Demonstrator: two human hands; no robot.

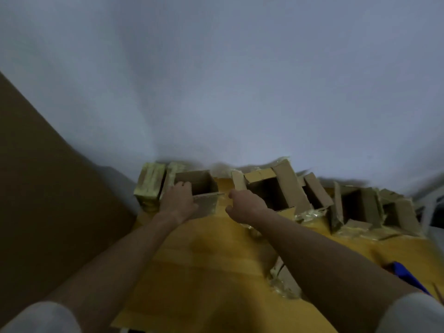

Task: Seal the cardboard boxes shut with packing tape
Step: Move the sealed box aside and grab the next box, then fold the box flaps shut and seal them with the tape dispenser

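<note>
Head view: left hand (179, 200) is gripping the open box (197, 188) by its near wall; right hand (242, 205), loosely curled and empty, is hovering beside it. Flaps should be folded flush before taping.

A yellow wooden table (216, 255) carries a row of cardboard boxes along its far edge. 1 open box (197, 186) sits under the left fingers (182, 186), a taped box (150, 186) left of them, more open boxes (271, 191) beyond the right fingers (234, 194).
</note>
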